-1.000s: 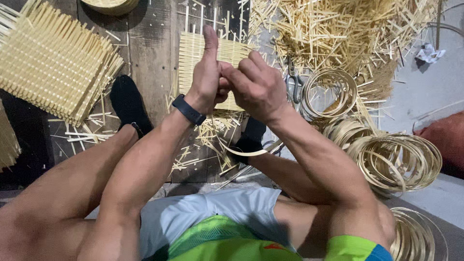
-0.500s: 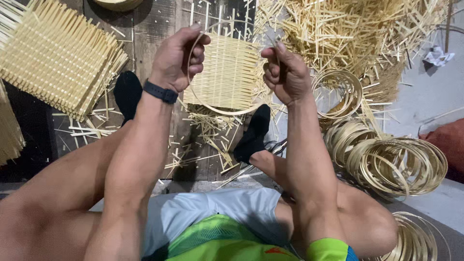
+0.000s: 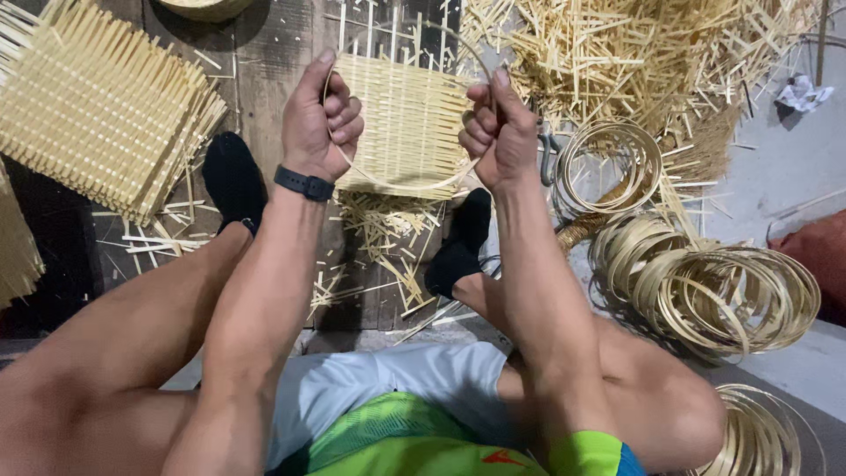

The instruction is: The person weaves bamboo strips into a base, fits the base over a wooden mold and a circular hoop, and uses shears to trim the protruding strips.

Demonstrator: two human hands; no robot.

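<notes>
My left hand (image 3: 328, 119) and my right hand (image 3: 495, 132) each grip one side of a thin bamboo hoop (image 3: 405, 187), held out in front of me at chest height. The hoop's lower arc bows between the two fists. Behind it, on the wooden floor, lies a square woven bamboo mat (image 3: 407, 123). A black watch sits on my left wrist. My feet in black socks rest on the floor below the hands.
A stack of woven mats (image 3: 101, 106) lies at the left. Piles of bamboo hoops (image 3: 723, 282) sit at the right, another hoop coil (image 3: 608, 163) beside my right hand. Loose bamboo offcuts (image 3: 617, 53) cover the far right floor.
My hands, pressed together a second ago, have drawn apart, spreading the strip into a wide hoop between them.
</notes>
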